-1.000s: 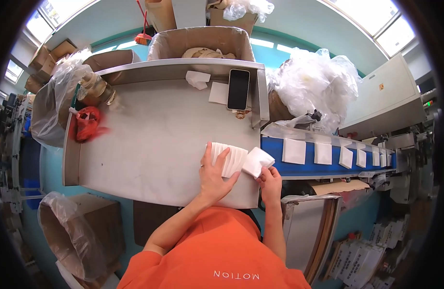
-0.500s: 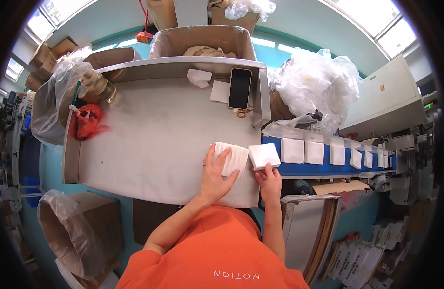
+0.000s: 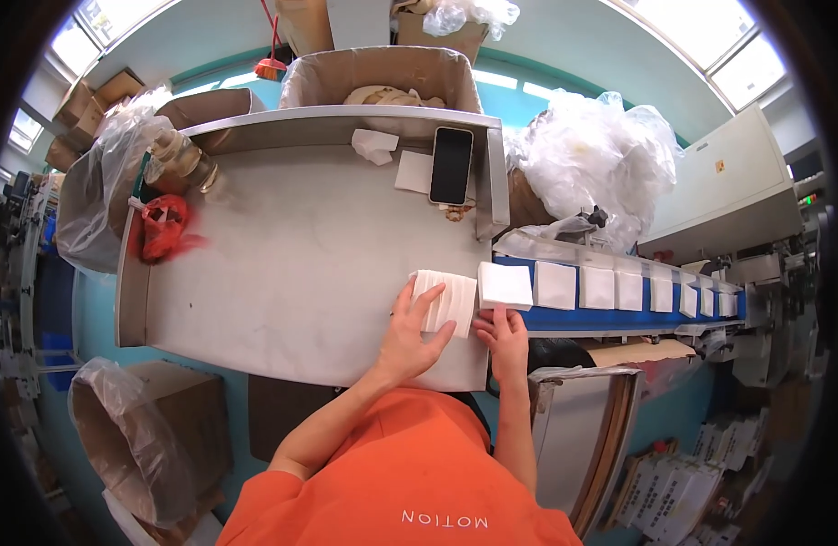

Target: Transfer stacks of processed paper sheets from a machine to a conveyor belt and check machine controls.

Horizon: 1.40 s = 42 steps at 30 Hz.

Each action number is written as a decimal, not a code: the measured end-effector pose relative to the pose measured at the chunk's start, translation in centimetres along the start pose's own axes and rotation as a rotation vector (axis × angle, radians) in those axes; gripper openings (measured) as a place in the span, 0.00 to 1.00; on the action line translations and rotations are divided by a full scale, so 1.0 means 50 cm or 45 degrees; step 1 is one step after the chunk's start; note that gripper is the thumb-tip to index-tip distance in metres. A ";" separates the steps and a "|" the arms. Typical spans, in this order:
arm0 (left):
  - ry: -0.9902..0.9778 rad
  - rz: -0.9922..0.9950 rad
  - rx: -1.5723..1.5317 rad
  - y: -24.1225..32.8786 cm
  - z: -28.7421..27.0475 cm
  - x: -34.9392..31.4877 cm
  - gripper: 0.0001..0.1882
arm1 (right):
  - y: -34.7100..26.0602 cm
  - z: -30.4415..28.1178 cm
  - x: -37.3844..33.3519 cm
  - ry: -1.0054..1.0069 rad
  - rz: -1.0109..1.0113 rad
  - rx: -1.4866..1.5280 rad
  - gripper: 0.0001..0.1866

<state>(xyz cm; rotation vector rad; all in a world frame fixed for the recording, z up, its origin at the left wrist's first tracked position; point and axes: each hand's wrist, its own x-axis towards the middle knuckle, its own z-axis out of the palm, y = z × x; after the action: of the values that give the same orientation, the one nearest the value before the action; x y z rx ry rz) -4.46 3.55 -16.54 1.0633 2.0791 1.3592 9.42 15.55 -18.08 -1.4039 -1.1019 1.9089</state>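
My left hand (image 3: 408, 332) is wrapped round a row of white folded napkins (image 3: 455, 305) on the metal table, fingers on top and thumb at the near side. Just right of the row, a flat stack of white napkins (image 3: 505, 283) lies at the table end of the blue conveyor belt (image 3: 578, 318). The fingertips of my right hand (image 3: 505, 344) meet the near edge of that stack. Its thumb side reaches toward the row, and its fingers are apart. More white napkin stacks (image 3: 555, 286) sit spaced along the belt to the right.
A phone (image 3: 452, 166), a paper sheet (image 3: 413, 171) and a crumpled paper piece (image 3: 374, 146) lie at the table's back. A jar (image 3: 181, 159) and a red bag (image 3: 164, 227) are at the left. Beyond the raised metal rim stands a large carton (image 3: 383, 73).
The tilted napkin stack has left my right hand. The stacks on the belt have shifted left, one now at the table end. My left hand and the row moved slightly right.
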 end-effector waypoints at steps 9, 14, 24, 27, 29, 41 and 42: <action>0.053 0.055 -0.010 0.002 0.003 -0.001 0.33 | 0.023 -0.011 0.000 -0.305 -0.025 -0.156 0.14; 0.004 0.007 -0.069 0.001 -0.005 0.001 0.34 | -0.027 0.002 -0.005 0.002 0.118 0.283 0.18; -0.045 0.004 -0.165 -0.007 0.005 0.003 0.52 | 0.010 0.001 -0.015 -0.398 0.181 -0.068 0.18; -0.092 -0.032 -0.210 -0.001 0.009 0.001 0.53 | 0.013 -0.003 -0.012 -0.436 0.248 -0.018 0.18; -0.108 -0.020 -0.163 0.010 0.009 0.001 0.53 | 0.015 0.013 -0.012 -0.419 0.232 0.111 0.16; -0.224 -0.382 -0.543 -0.004 0.011 0.001 0.36 | 0.020 0.034 -0.013 -0.230 -0.292 -0.606 0.22; -0.227 -0.383 -0.541 -0.003 0.016 -0.003 0.36 | 0.022 0.046 -0.019 -0.181 -0.361 -0.620 0.21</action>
<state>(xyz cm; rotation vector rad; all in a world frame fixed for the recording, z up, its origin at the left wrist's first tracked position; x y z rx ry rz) -3.89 3.84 -17.03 0.6377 1.6410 1.4067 7.62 13.53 -18.20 -1.2693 -1.8211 1.6186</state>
